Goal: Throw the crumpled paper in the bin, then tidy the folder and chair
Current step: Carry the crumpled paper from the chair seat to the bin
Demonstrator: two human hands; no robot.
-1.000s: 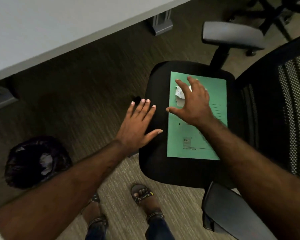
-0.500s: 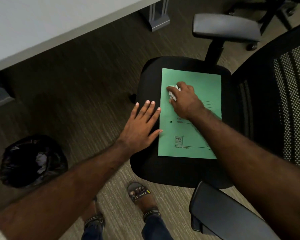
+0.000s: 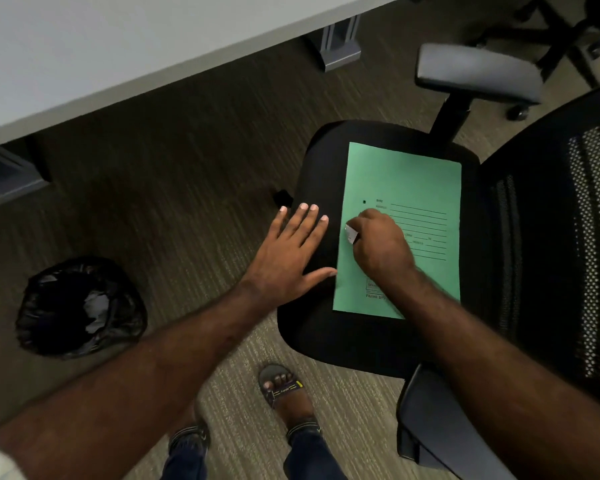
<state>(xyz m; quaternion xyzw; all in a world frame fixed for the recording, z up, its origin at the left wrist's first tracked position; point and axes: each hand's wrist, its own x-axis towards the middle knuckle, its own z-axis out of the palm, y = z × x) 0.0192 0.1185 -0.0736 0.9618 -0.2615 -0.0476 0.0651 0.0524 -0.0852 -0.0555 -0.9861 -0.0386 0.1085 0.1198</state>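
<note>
Two hands over chair seat. Right hand fisted round paper, just above green folder on seat, likely for carrying to bin, left on floor. Left hand flat, empty, fingers spread, probably steadying seat.

Under my feet runs dim, striped grey-brown carpet, a pale counter on grey metal legs crosses the upper left, and another chair's wheeled black base stands far right.
</note>
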